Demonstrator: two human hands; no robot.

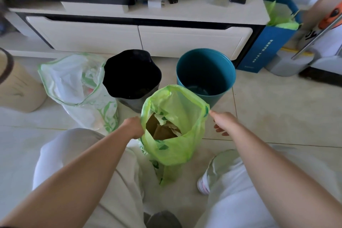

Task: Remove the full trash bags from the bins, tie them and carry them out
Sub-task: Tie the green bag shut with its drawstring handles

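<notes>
your left hand and right hand each pinch the rim of the green bag, fingers closed on thin film, holding its mouth open between your knees. it looks light, soft and slippery, cardboard inside; gather the rim to knot it. beyond stand the white bag, black bin and teal bin.

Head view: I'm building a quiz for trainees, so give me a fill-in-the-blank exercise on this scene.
1. Both hands, left hand and right hand, hold open the ____ bag.
2. The teal bin has ____ liner inside.
3. The white bag sits to the ____ of the black bin.

Missing words: green; no; left
</notes>
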